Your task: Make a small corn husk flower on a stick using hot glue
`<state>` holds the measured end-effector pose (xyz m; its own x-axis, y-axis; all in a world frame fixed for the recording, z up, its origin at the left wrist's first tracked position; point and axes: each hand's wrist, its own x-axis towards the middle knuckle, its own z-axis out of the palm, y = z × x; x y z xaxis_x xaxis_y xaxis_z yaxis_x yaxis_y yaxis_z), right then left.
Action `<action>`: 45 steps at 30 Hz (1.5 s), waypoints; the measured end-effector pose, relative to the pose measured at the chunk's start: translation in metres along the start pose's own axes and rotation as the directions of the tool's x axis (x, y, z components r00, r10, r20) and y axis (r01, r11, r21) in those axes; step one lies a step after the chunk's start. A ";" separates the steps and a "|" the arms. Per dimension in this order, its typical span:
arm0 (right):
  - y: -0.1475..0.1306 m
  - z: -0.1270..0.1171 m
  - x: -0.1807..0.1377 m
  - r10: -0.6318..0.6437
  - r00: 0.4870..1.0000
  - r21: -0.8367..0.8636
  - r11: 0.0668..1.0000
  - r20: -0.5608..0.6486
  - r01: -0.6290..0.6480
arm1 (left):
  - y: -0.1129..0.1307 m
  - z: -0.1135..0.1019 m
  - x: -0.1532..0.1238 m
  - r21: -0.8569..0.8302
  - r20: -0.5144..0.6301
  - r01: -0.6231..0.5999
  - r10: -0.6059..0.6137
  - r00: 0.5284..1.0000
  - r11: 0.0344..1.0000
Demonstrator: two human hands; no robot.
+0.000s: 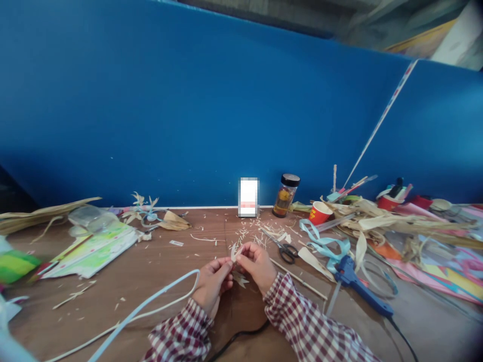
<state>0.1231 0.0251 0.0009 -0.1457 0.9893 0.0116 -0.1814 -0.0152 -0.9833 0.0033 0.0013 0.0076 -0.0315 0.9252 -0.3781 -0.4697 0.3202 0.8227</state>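
Note:
My left hand (214, 283) and my right hand (257, 265) meet at the middle of the table, each with thumb and fingers pinched on a small pale piece of corn husk (234, 251). One narrow tip of it points up between the fingertips, and pointed pale ends show below them; fingers cover the rest. Just beyond my right hand lie black-handled scissors (288, 253), amid thin husk shavings (247, 233). A thin stick (302, 279) rests beside my right wrist.
Right of my hands are a blue glue gun (362, 289), light blue ribbon (328, 245), a red paper cup (320, 213) and piled husks (396, 221). A dark-lidded jar (286, 196) stands by the blue partition (188, 110). A white cable (151, 295) loops near my left wrist. Painted paper (98, 251) lies left.

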 end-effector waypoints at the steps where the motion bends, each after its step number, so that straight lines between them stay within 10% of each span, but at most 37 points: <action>1: 0.000 0.000 0.000 0.010 1.000 0.006 1.000 -0.014 -0.010 | 0.000 0.000 0.000 0.000 0.000 -0.001 0.001 1.000 1.000; 45: 0.003 -0.002 0.000 -0.072 0.997 -0.147 0.987 -0.029 0.067 | -0.002 -0.003 0.002 -0.008 0.039 -0.001 0.002 0.999 1.000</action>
<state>0.1244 0.0255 -0.0024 -0.1039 0.9916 0.0767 -0.0460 0.0723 -0.9963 0.0017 0.0021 0.0035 0.0020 0.9330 -0.3599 -0.4767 0.3172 0.8198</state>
